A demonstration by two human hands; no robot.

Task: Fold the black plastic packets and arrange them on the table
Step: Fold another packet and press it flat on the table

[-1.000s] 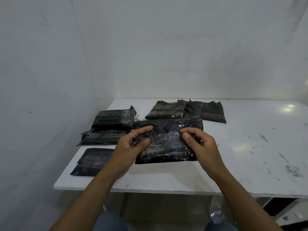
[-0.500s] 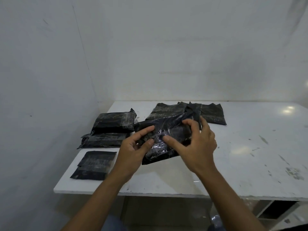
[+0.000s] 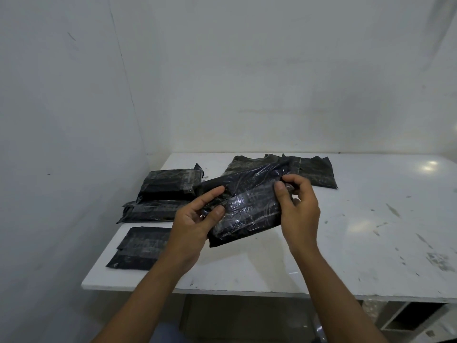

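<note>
**Head view.**
- **Item in hand:** held packet (image 3: 247, 206), glossy black plastic, is raised off the table (image 3: 358, 243) at centre and tilted, far-right corner high.
- **Left hand** (image 3: 195, 221): the packet's left end is pinched between thumb and fingers.
- **Right hand** (image 3: 299, 209): the right edge is gripped by curled fingers and thumb.
- **Judged done:** bulky packets (image 3: 170, 184) are stacked far left, and one flat folded packet (image 3: 141, 246) is laid near left.
- **Judged left:** the held packet's fold is unfinished, and a far pile (image 3: 317, 173) of loose packets is untouched behind it.
- **Change:** a second ago the held packet was pressed flat on the table. It is now lifted, and the right hand is shifted from its middle to its right edge.
</note>
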